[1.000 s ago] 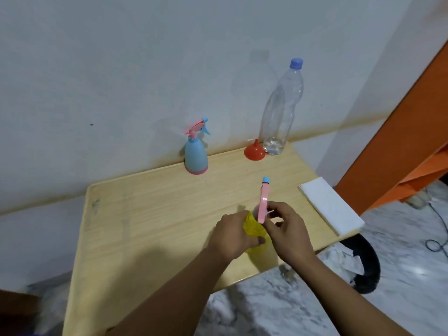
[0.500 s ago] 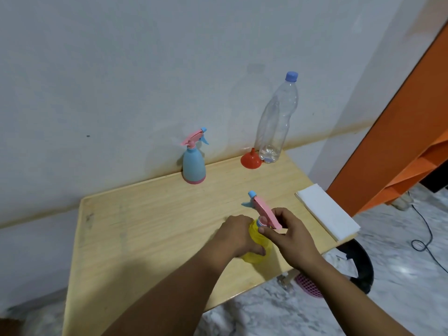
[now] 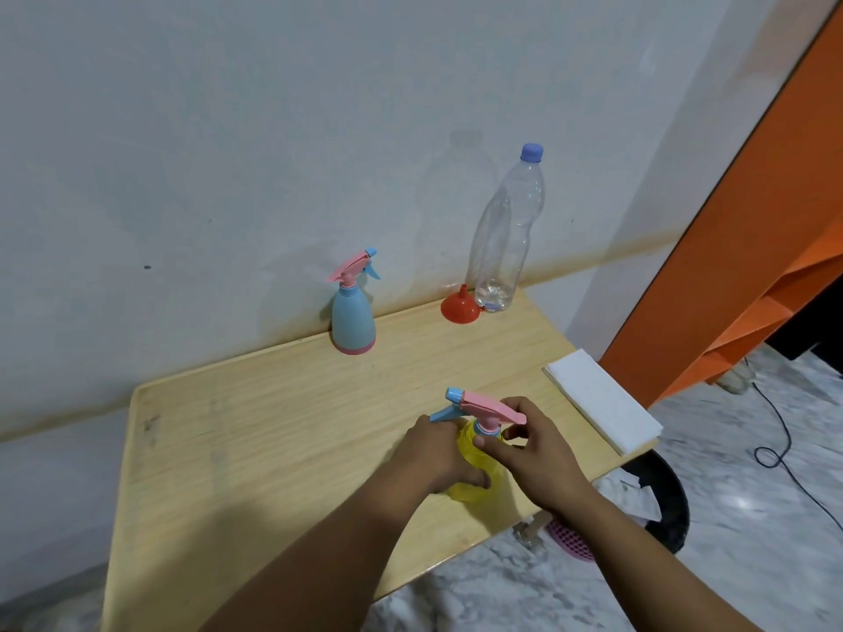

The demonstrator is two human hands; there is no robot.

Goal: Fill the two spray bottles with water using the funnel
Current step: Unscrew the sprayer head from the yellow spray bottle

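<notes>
On the wooden table (image 3: 273, 449) our left hand (image 3: 438, 453) wraps the light, slick yellow spray bottle (image 3: 479, 467) while our right hand (image 3: 533, 453) pinches its collar, the firmest hold.

Both hands on yellow spray bottle (image 3: 476, 467) at table's (image 3: 273, 426) near edge.
Left hand (image 3: 433, 453) wraps the body, right hand (image 3: 529, 449) pinches the collar under the pink trigger head (image 3: 488, 405). Blue spray bottle (image 3: 352, 319), red funnel (image 3: 460, 305) upside down, clear water bottle (image 3: 506, 239) by wall; white cloth (image 3: 602, 405) right.
</notes>
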